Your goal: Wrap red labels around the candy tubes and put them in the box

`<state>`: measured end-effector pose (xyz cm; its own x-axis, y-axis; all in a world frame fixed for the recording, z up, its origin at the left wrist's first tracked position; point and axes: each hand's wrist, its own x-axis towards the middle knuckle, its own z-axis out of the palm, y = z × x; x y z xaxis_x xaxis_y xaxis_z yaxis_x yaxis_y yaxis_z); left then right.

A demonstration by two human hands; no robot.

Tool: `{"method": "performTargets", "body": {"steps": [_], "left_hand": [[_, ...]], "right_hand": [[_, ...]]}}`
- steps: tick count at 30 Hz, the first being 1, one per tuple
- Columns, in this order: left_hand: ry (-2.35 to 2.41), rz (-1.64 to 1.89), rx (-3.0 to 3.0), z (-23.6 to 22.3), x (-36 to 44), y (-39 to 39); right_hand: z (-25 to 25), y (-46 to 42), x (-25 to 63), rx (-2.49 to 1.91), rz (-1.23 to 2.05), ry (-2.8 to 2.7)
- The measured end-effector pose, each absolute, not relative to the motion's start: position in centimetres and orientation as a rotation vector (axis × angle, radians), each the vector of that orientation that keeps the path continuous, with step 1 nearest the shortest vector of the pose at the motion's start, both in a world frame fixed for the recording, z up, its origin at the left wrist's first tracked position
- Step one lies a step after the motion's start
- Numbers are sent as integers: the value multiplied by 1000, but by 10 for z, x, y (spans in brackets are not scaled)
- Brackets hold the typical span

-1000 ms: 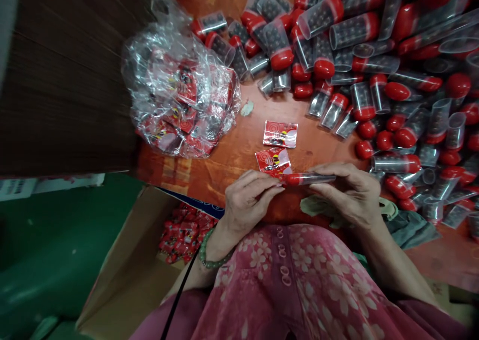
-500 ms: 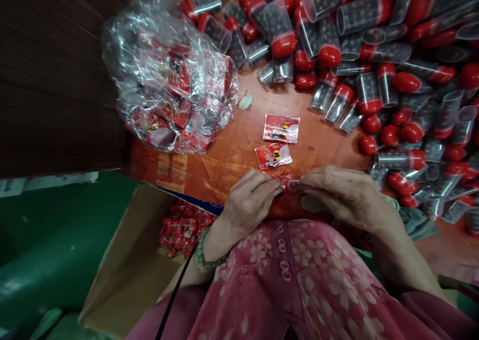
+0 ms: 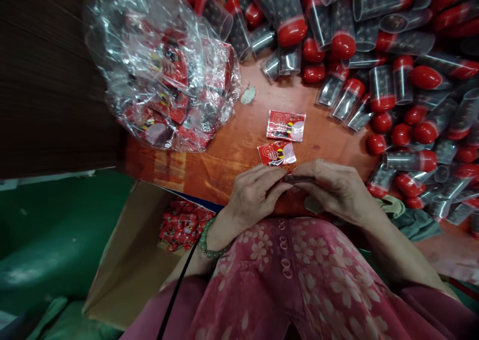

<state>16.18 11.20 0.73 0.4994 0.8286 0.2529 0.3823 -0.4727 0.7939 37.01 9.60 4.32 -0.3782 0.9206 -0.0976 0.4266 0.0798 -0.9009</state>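
My left hand (image 3: 250, 194) and my right hand (image 3: 335, 185) meet at the table's near edge, fingers pinched together. Between the fingertips shows a dark, see-through tube (image 3: 299, 179), mostly covered by my right fingers. My left fingertips close at its left end, where a little red shows; the red printed label there is almost wholly hidden. Just beyond my hands lie two flat, shiny red printed labels, a nearer one (image 3: 277, 153) tilted and a farther one (image 3: 286, 125) straighter.
Clear tubes with red rounded ends (image 3: 383, 88) are heaped at the right and back. A clear plastic bag (image 3: 220, 81) of red labels stands left. Below the table edge, a cardboard box (image 3: 116, 260) holds red packed pieces (image 3: 183, 225). A grey-green cloth (image 3: 417, 223) lies right.
My hands have come closer together, and the red label between them is now mostly covered. The view has shifted slightly; the two loose labels remain in place on the table.
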Motion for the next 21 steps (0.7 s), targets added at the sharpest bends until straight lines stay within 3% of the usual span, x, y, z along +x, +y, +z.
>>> {"method": "performTargets", "body": {"steps": [8,16,21], "left_hand": [[1037,673,1849,17,140,121],[1045,486,1565,14,142,121],[992,427,1576,21,142,127]], "right_hand": [[26,94,365,-1398,1543,-1323],[31,95,363,-1302,1385,-1578],[20,93,362,-1294,1748,-1036]]}}
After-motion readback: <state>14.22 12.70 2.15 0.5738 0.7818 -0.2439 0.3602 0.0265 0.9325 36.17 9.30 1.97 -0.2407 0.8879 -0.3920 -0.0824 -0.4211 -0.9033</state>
